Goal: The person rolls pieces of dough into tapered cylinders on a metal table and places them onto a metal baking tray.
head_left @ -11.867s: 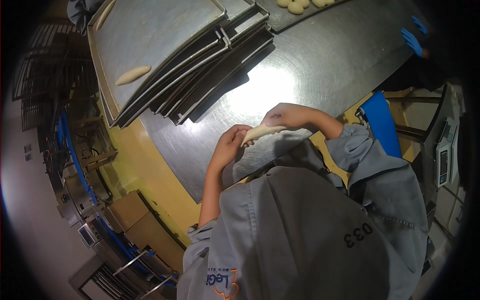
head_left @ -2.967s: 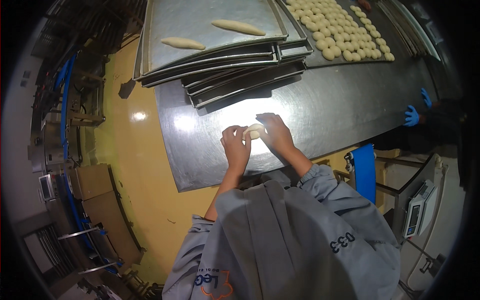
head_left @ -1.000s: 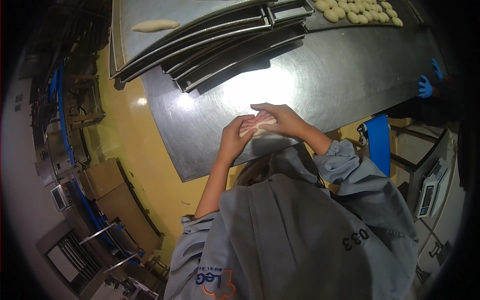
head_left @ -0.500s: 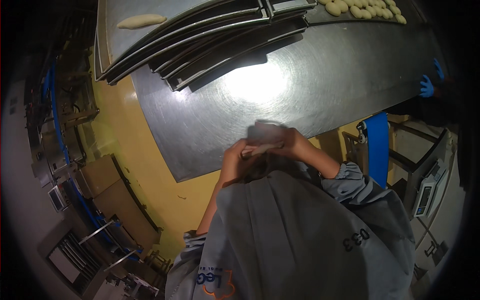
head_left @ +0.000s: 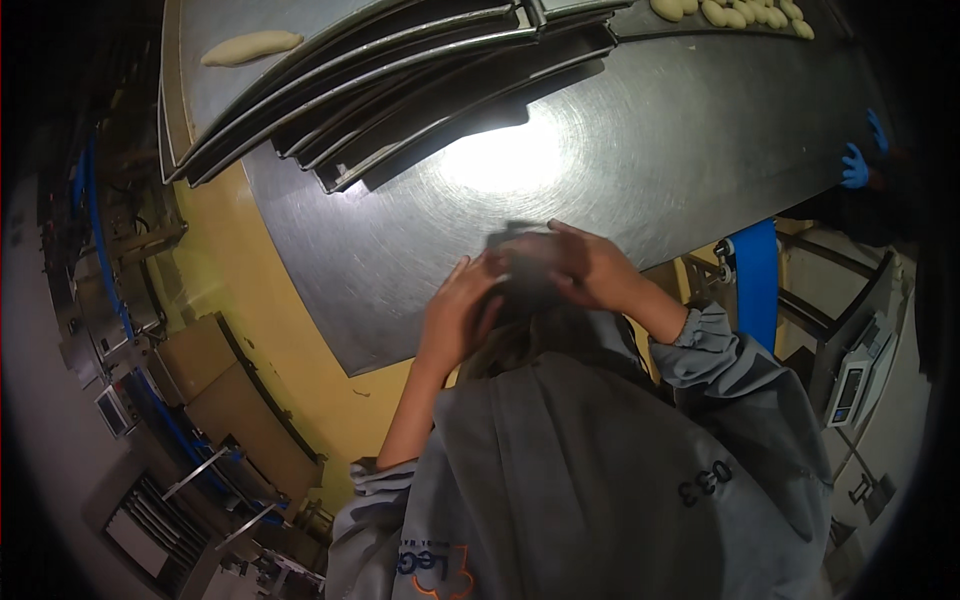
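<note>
Both bare hands are raised close to my chest, over the near edge of the steel table (head_left: 660,170). My left hand (head_left: 461,308) is open, its fingers apart and nothing visible in it. To its right is my right hand (head_left: 598,270), also open, with thumb and fingers spread. The fingertips of the two hands face each other, and a blurred dark shadow between them hides detail there. Grey sleeves end below the wrists.
Stacked metal trays (head_left: 400,95) lie at the far left, a long dough piece (head_left: 252,48) on top. Several small dough pieces (head_left: 735,14) sit far right. Another person's blue-gloved hand (head_left: 854,166) is at the right edge. Nearby are a blue belt (head_left: 755,290) and a scale (head_left: 850,388).
My hands were close together, fingers curled in around a pale strip I cannot identify. They have moved apart and opened, and the strip no longer shows. The view has shifted slightly.
</note>
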A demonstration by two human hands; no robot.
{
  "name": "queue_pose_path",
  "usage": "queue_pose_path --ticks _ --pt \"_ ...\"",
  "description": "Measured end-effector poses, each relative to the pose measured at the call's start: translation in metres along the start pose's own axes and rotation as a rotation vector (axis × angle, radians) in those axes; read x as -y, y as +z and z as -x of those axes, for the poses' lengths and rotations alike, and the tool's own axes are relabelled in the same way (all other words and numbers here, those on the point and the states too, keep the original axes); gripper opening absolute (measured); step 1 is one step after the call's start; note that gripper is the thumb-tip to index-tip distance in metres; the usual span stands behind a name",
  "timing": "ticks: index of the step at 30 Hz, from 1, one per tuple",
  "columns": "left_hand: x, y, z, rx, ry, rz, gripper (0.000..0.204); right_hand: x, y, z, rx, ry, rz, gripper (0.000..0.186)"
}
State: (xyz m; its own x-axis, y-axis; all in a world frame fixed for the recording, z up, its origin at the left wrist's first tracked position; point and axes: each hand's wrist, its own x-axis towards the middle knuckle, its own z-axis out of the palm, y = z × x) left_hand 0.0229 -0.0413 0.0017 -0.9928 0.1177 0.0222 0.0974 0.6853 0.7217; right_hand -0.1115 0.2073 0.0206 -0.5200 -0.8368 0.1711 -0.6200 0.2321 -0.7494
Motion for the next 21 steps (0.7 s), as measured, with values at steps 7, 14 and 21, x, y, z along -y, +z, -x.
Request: queue_pose_path --ticks 7,14,21 --pt "0.008 -0.012 -0.051 0.058 -0.104 0.153 0.069 -0.021 0.013 -0.036 -0.032 0.161 -0.188 0.079" --pt "0.012 -0.002 -0.061 0.024 -0.362 0.825 0.07 -0.019 0.013 -0.052 0.045 0.485 -0.649 0.09" --pt "0.005 0.001 -0.04 0.116 -0.423 0.691 0.09 -0.009 0.013 -0.037 0.171 0.368 -0.547 0.091"
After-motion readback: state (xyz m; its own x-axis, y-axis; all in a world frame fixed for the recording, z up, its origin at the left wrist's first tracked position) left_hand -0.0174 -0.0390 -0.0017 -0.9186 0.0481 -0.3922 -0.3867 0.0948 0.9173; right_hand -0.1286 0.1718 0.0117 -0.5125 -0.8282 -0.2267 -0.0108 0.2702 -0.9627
